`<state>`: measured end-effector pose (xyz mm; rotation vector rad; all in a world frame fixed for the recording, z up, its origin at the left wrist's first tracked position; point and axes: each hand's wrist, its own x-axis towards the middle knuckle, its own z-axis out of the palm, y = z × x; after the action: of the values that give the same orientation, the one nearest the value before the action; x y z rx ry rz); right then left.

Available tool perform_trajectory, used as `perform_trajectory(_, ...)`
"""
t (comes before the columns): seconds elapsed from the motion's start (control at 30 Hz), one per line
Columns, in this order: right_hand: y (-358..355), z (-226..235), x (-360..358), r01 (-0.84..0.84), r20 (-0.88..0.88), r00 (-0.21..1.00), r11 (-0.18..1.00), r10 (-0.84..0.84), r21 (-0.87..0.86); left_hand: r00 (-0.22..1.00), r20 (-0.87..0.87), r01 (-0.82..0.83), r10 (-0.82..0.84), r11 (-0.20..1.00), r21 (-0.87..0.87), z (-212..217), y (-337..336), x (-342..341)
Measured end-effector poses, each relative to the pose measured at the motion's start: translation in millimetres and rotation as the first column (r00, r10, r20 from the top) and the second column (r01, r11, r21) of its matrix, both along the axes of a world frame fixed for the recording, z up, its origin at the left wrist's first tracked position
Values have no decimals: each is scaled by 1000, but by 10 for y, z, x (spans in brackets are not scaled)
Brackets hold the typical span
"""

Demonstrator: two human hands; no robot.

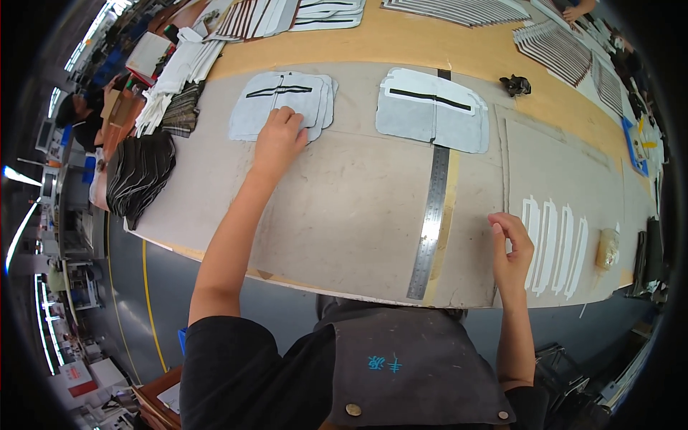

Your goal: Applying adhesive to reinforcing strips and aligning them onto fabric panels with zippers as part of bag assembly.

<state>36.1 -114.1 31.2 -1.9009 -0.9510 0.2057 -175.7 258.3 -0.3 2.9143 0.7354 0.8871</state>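
Note:
My left hand [282, 136] is on a stack of light grey fabric panels [244, 118] at the left of the board, fingers bent and closed at the near edge of the top panel. That panel has a black slit [279, 91] across it. My right hand [512, 247] hovers over the right side, thumb and fingertips curled together, with nothing visible in them. Beside it lie several white strips [548, 244]. A second stack of grey panels [408, 125], with a white-framed black slit, lies across the far end of a steel ruler [428, 229].
Black fabric pieces [140, 175] and white fabric pieces [175, 79] are piled at the left. Rows of brown-edged pieces [555, 46] lie at the back. A crumpled black scrap [516, 85] and a yellowish roll [608, 249] sit at the right. Another person's hand [573, 13] shows far right.

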Motion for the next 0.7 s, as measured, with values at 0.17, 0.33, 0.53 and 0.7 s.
perform_trajectory(0.17,25,-1,-123,-37,-13,999,999,36,-22,990,-139,-7,35,981,196,-102,58,-74)
perform_trajectory(0.33,0,-14,-137,-18,-124,992,1000,17,-7,985,150,76,-89,993,92,305,-572,181)
perform_trajectory(0.53,299,85,-74,154,-938,346,986,12,69,766,195,623,-612,636,-455,473,-2122,387)
perform_trajectory(0.7,179,-51,15,54,-599,791,989,-127,-138,878,141,458,-457,717,-526,180,-1863,540)
